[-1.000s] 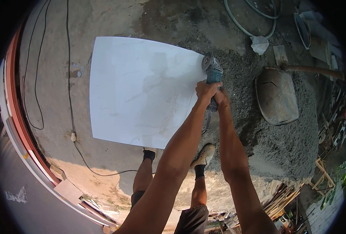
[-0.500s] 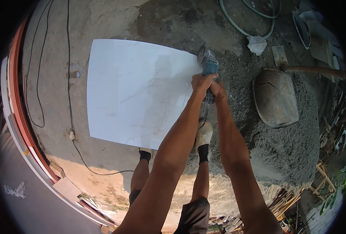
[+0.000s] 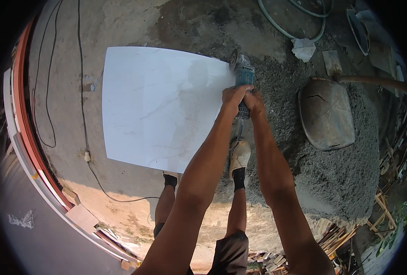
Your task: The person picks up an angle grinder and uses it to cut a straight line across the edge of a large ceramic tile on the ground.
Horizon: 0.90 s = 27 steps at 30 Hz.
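A teal angle grinder is gripped in both hands at the right edge of a large white marbled tile lying on the ground. My left hand wraps round the grinder's body from the left. Against its other side, my right hand is closed round the body as well. The grinder's disc stands at the tile's far right corner; whether it touches the edge I cannot tell. A cord runs from the tool's rear toward my shoe.
Grey sand or mortar spreads right of the tile, with a shovel lying on it. A green hose curls at the far right. Black cable with a pale connector runs along the left. Wood scraps lie near right.
Both hands and the grinder have shifted slightly left and a little farther away, along the tile's right edge. The grip is unchanged. The whole view has shifted slightly.
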Each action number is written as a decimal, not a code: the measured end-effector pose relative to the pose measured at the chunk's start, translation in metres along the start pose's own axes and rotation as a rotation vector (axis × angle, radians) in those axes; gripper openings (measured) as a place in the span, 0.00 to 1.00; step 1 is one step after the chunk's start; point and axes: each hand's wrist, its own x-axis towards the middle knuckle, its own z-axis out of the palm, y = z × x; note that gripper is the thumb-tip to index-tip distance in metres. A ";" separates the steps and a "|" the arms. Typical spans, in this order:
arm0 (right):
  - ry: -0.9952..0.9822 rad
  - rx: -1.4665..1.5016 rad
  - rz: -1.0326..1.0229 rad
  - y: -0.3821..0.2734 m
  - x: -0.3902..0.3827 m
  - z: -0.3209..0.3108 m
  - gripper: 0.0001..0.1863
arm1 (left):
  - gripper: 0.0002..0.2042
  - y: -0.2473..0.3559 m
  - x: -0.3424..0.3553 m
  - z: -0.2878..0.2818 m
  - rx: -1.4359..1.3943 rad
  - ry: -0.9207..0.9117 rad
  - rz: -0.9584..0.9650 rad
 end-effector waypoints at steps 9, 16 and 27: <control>0.045 -0.113 -0.057 -0.012 -0.014 0.004 0.29 | 0.22 0.003 0.002 -0.005 0.005 -0.005 -0.068; 0.065 -0.030 0.001 -0.024 -0.030 0.009 0.28 | 0.23 0.009 -0.006 -0.006 0.044 0.011 -0.091; 0.026 0.064 -0.009 -0.008 -0.018 0.013 0.26 | 0.25 0.006 -0.006 -0.011 0.041 0.012 -0.044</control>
